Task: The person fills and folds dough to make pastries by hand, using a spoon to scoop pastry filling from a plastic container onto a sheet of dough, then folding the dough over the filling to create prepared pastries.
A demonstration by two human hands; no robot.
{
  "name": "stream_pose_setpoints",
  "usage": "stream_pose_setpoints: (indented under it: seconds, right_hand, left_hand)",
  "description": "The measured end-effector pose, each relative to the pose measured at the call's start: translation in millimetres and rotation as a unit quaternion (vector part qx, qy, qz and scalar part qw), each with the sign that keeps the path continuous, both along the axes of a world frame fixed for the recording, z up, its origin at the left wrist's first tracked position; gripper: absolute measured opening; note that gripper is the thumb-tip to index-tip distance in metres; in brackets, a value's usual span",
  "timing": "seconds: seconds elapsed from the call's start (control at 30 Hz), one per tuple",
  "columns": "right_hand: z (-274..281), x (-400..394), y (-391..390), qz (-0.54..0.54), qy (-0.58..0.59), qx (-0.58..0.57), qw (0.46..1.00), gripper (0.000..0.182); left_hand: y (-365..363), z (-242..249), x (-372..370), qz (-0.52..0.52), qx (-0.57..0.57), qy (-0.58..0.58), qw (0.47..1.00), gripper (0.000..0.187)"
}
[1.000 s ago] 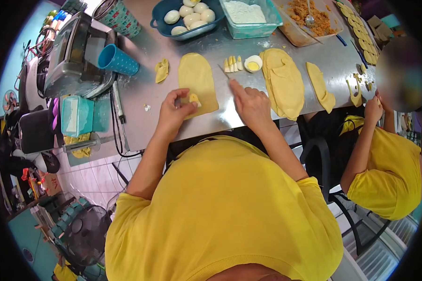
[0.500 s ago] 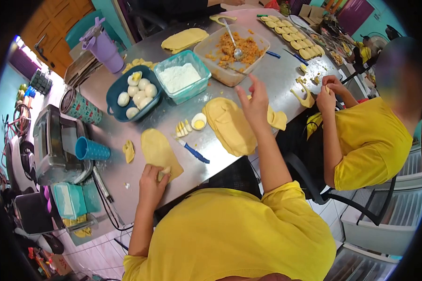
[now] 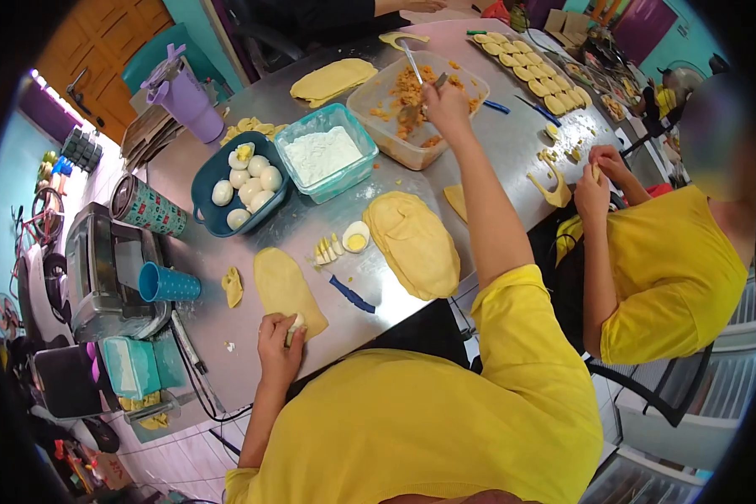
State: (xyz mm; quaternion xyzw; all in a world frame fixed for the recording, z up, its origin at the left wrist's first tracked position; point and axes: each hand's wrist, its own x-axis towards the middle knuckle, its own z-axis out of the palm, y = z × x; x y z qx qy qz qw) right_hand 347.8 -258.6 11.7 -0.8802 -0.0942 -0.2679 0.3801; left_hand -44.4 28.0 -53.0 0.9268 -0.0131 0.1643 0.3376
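Reaching further than half a second ago, the right hand [image 3: 445, 101] has crossed the desk and now sits at the clear plastic tub of orange crumbly filling [image 3: 376, 107] in the upper middle of the frame, fingers closed round the handle of a metal spoon [image 3: 417, 102] dug into the mix. A second spoon [image 3: 412, 60] lies in the tub behind it. The blue-handled knife [image 3: 352, 295] it left lies loose on the steel desk [image 3: 512, 143], near the centre.

The left hand [image 3: 279, 343] has stayed low and left of centre, pinching a pale wedge of boiled egg [image 3: 295, 324] against the near end of the oval sheet of yellow dough [image 3: 284, 284]. So the egg is placed and the filling looks to be the next thing onto that sheet.

At the right edge, another person's hands [image 3: 601, 172] work a small dough piece.
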Motion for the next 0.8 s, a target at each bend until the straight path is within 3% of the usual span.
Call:
stream_pose_setpoints:
  seconds: [0.1, 0.2, 0.33, 0.43, 0.53, 0.6, 0.8]
  right_hand:
    - [22, 0, -5, 0.04, -0.018, 0.045, 0.998, 0.022]
    - [9, 18, -13, 0.084, 0.02, -0.007, 0.996, 0.019]
    - [1, 12, -19, 0.097, 0.03, 0.012, 0.995, 0.018]
    - [-2, 8, -25, 0.092, 0.132, 0.043, 0.986, 0.02]
    - [-14, 8, -34, 0.129, 0.141, 0.11, 0.975, 0.023]
    - [-17, 5, -38, 0.168, 0.172, 0.266, 0.934, 0.023]
    - [-4, -1, -49, 0.201, 0.249, 0.276, 0.907, 0.022]
  left_hand:
    - [4, -3, 0, -0.006, -0.034, 0.016, 0.999, 0.031]
    - [1, 2, 1, -0.014, -0.033, -0.001, 0.999, 0.032]
    - [3, -2, -1, 0.004, -0.068, 0.016, 0.998, 0.036]
    - [6, -4, -2, 0.008, -0.066, 0.032, 0.997, 0.039]
    - [6, -5, -2, 0.007, -0.074, 0.034, 0.997, 0.039]
    - [5, -1, -2, 0.004, -0.09, 0.04, 0.995, 0.04]
    - [7, -2, -3, 0.002, -0.101, 0.04, 0.994, 0.041]
